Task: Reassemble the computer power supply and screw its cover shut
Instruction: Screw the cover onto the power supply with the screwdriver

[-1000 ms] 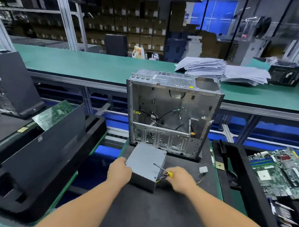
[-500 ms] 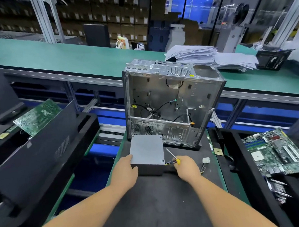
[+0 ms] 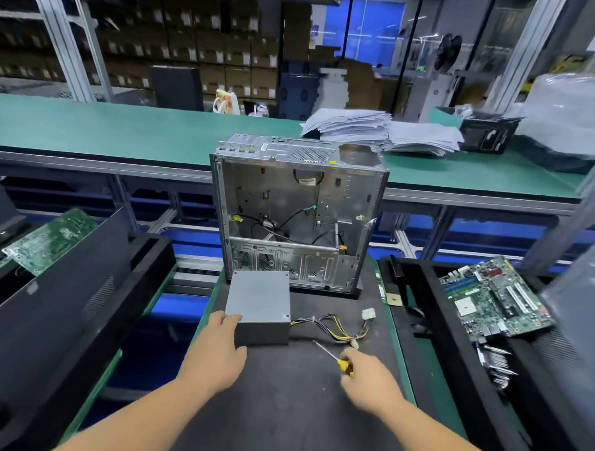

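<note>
The right hand [image 3: 368, 375] is blurred, but its curled fingers grip the yellow handle of one screwdriver [image 3: 333, 357], the shaft slanting up and left over the mat [image 3: 281, 412] without touching the supply. The left hand [image 3: 221, 344] rests against the near left corner of the single grey power supply [image 3: 259, 302], fingers on its top edge and thumb along the near face; whether it truly clamps the box is hard to tell. The supply lies flat on the mat, just in front of one open, upright case [image 3: 296, 218], with its bundle of wires [image 3: 332, 329] trailing right to a white plug [image 3: 368, 313]. Its screws cannot be made out. Two circuit boards show: one [image 3: 48, 240] left, partly behind a black panel [image 3: 57, 303], one [image 3: 494, 298] right in a black tray [image 3: 419, 299], cut off by a blurred grey shape. Two paper stacks [image 3: 382, 130] sit on the green bench [image 3: 106, 128] behind.
</note>
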